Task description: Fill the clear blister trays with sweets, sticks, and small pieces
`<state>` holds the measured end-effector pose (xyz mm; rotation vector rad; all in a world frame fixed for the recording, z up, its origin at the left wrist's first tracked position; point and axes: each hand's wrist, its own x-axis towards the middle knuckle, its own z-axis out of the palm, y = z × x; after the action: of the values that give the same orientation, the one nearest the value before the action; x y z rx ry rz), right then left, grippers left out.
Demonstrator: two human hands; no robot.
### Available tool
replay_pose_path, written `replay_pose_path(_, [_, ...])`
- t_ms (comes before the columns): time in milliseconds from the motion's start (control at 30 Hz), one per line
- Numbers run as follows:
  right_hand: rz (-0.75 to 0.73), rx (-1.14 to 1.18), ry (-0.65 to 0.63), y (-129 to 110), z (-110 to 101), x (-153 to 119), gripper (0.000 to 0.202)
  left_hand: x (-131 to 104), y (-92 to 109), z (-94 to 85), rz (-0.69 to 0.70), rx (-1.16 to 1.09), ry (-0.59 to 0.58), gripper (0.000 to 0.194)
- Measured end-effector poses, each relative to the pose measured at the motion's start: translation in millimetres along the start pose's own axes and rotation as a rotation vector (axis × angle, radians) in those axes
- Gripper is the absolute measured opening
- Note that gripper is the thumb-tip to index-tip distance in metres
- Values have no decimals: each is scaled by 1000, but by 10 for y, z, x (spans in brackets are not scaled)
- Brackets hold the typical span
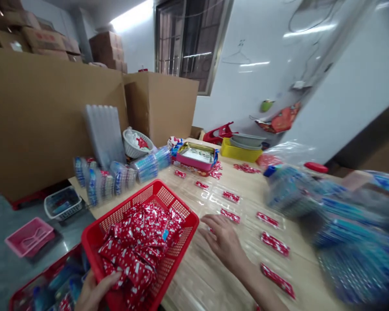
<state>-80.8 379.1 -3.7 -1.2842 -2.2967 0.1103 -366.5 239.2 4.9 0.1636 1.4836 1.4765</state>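
My left hand (97,290) grips the near left rim of a red plastic basket (190,218), its thumb over the edge. Many small red packets with white spots (145,233) fill the basket, which is tilted above the table's near edge. Just right of the basket, my right hand (222,239) reaches over the table with its fingers spread, near a red packet that it partly hides. Clear plastic trays lie in rows on the table, several with one red packet (275,243) in each.
Stacked blue-and-clear packs (353,242) line the table's right side, blurred. More packs (147,166) stand at the back left. A pink tin (194,160) and a yellow bin (240,151) sit at the far end. Left, on the floor, is a pink basket (30,237).
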Motion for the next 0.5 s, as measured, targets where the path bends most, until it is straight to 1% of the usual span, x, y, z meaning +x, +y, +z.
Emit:
replay_pose_path(33, [-59, 84, -32, -185, -20, 60, 24, -9, 3, 14, 7, -13, -8, 63])
replay_pose_path(67, [-118, 142, -93, -377, -31, 120, 30, -17, 5, 22, 10, -26, -15, 65])
replay_pose_path(100, [-176, 168, -182, -566, -29, 177, 40, -23, 5, 25, 8, -35, -21, 66])
replay_pose_path(167, [-278, 130, -360, -897, 26, 279, 60, -27, 1, 13, -1, -46, -31, 68])
replay_pose_path(200, [-314, 81, -418, -1026, 77, 321, 66, -25, -2, -2, -4, -47, -36, 69])
replay_pose_path(233, [-334, 27, -446, -1126, 140, 358, 68, -21, -5, -20, -3, -43, -40, 69])
replay_pose_path(300, [-346, -63, -441, -1249, 275, 416, 66, -10, -13, -67, 7, -27, -43, 70])
replay_pose_path(333, [-350, -91, -428, -1281, 337, 440, 62, -5, -17, -93, 11, -21, -40, 71])
replay_pose_path(433, [-368, -124, -416, -1328, 452, 500, 40, -3, -42, -174, 8, -29, -8, 68])
replay_pose_path(500, [-385, -138, -413, -1356, 468, 524, 25, -18, -69, -219, 13, -38, 42, 59])
